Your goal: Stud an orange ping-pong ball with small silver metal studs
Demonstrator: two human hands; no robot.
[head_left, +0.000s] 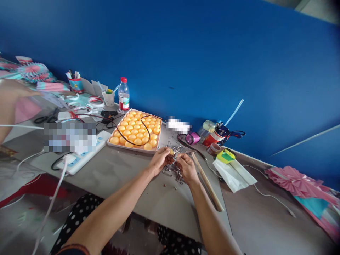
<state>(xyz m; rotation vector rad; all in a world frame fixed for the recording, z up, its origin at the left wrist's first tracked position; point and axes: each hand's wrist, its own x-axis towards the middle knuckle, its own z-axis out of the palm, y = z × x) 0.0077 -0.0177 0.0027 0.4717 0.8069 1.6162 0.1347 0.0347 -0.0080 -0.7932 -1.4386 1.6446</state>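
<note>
My left hand (pixel 160 160) is closed around a small round orange-yellow thing (pixel 172 152) that looks like one of the orange balls; fingers cover most of it. Close beside it on the right, my right hand (pixel 186 167) has thumb and fingers pinched together. Whatever lies between those fingertips is too small to make out. Both hands are just above a scatter of small shiny metal pieces (pixel 178 174) on the grey table. Behind my left hand, a shallow white tray (pixel 132 150) holds rows of orange balls (pixel 132 137). A hammer (pixel 207 182) with a wooden handle lies right of my right hand.
A power strip (pixel 89 152) with cables lies at left, near a black glue gun (pixel 108 115) and a red-capped bottle (pixel 124 95). A purple roll (pixel 192 138), a jar (pixel 207 130) and a yellow-green box (pixel 226 156) stand along the blue wall. Another person's arm (pixel 12 102) reaches in at far left.
</note>
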